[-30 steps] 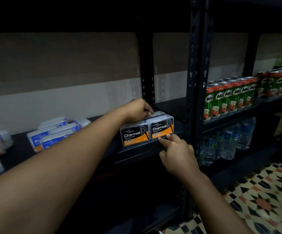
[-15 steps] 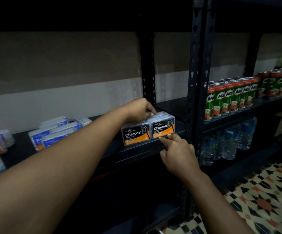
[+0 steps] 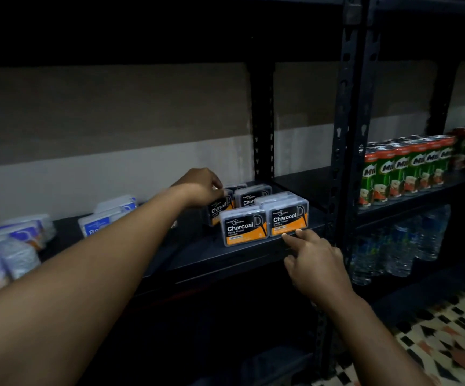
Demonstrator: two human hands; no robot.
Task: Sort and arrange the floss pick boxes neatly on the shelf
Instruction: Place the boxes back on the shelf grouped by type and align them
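Reaching over a dark metal shelf (image 3: 225, 260), the left hand (image 3: 202, 188) pinches a rear black-and-orange clear-lidded charcoal floss pick box (image 3: 220, 207), likely squaring the back row. The right hand (image 3: 313, 260), grasping nothing, presses a fingertip (image 3: 285, 237) against the front right box (image 3: 287, 217), steadying it beside its neighbour (image 3: 243, 227) at the shelf edge.

Both hands (image 3: 202, 188) (image 3: 313, 260) fwd, fingers curled
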